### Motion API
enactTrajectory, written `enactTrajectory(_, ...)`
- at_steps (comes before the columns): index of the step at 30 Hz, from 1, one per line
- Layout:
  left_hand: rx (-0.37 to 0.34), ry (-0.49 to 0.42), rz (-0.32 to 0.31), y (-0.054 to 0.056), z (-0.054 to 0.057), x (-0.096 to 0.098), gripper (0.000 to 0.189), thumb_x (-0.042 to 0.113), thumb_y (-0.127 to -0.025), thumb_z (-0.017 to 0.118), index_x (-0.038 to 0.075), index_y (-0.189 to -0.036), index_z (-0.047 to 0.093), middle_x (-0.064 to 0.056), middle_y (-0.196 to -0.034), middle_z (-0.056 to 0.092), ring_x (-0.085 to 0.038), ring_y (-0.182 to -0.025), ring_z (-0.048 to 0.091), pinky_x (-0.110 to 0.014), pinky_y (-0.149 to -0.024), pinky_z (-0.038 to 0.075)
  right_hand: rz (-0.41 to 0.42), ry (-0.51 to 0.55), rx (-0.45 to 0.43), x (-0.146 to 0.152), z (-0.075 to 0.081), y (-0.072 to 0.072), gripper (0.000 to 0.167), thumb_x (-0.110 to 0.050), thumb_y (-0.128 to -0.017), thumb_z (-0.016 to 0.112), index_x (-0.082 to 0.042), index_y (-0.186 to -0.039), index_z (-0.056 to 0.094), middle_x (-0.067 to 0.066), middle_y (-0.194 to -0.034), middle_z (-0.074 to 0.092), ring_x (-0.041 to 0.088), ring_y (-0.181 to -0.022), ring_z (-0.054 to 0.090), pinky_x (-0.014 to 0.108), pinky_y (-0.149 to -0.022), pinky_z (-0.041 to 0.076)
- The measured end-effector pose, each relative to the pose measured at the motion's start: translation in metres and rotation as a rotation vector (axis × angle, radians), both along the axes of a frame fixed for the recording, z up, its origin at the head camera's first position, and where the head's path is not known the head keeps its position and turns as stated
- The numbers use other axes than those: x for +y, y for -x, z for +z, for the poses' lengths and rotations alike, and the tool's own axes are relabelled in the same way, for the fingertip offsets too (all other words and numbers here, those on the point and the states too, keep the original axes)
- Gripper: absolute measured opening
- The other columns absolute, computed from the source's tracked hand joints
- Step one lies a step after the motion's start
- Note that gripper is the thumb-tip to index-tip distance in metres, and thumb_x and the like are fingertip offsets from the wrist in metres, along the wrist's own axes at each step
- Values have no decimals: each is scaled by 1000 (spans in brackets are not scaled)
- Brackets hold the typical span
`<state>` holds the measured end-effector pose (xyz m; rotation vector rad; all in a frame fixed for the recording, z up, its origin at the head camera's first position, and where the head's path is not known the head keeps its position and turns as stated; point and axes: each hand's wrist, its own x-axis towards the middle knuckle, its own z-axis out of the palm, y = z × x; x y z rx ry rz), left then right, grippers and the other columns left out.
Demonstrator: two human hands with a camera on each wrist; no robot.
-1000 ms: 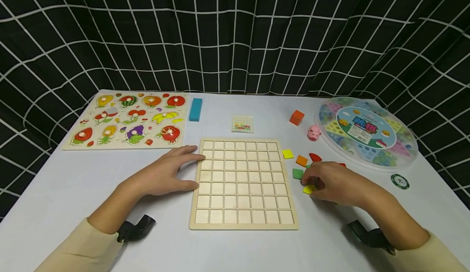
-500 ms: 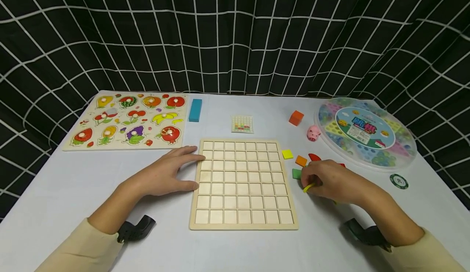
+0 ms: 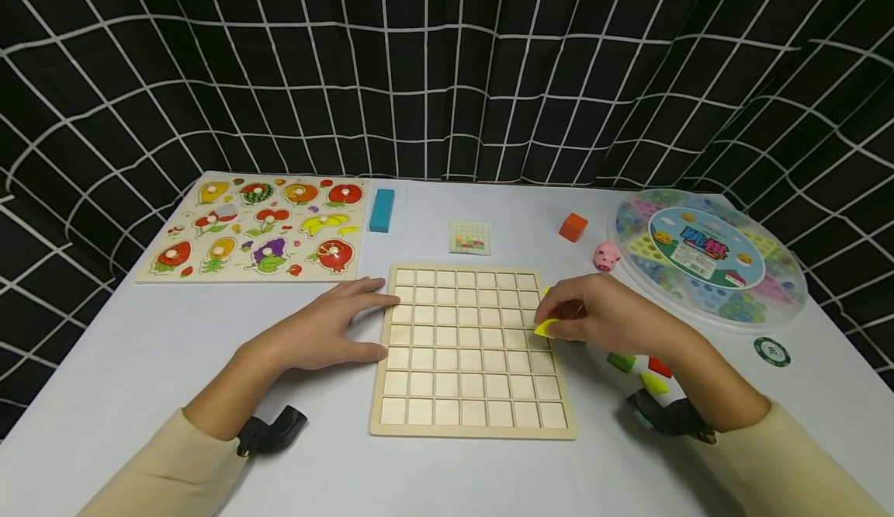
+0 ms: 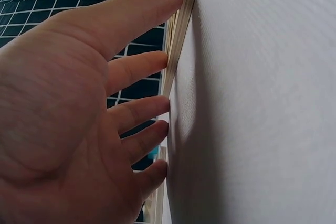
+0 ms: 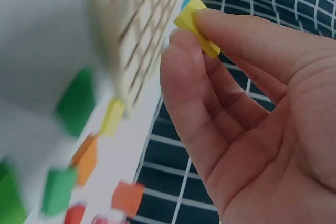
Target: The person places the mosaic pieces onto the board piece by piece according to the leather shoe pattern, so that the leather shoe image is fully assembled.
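A pale wooden board (image 3: pixel 475 430) with a grid of square recesses lies in the middle of the table. At its left edge my left hand (image 3: pixel 314 334) rests, fingers spread and relaxed; in the left wrist view the thumb (image 4: pixel 142 11) touches the board's side. Thumb and fingertips of my right hand (image 3: pixel 611 311) pinch a thin yellow tile (image 5: pixel 197 24), held over the board's right edge in the head view. Beyond that hand lie loose coloured pieces: a green one (image 3: pixel 621 361), a red one (image 3: pixel 660 367) and a yellow one (image 3: pixel 654 383).
A fruit peg puzzle (image 3: pixel 293 249) and a blue block (image 3: pixel 382 210) lie at the back left. Behind the board is a small pattern card (image 3: pixel 470 237). An orange cube (image 3: pixel 573 227), pink pig (image 3: pixel 606 255), round clear box (image 3: pixel 707 247) and chip (image 3: pixel 772 351) occupy the right.
My right hand has lifted the yellow tile from the table and carried it left to the board's edge. Pieces formerly under that hand are exposed. The left hand stays at the board.
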<state>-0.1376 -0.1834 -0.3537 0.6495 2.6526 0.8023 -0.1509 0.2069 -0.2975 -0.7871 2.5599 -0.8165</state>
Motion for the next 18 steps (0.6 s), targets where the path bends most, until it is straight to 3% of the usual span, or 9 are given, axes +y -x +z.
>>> enactTrajectory(12,5,6,1,0,-2,0,68,39,-87,79,23,-149,56,-12,-167,34,-39,-157,26,-66,-122,25,50,90,-216,-74,-7,31,12,-2,-93,71,-10,-96,79,2,-85,73,18,-75,66,31,-71,58)
enactTrajectory(18,4,3,4,0,-2,-1,68,41,-87,79,23,-149,56,-12,-167,35,-39,-156,26,-66,-121,26,119,92,-245,-111,-15,39,16,2,-92,69,-8,-97,80,1,-84,74,14,-71,66,28,-70,58)
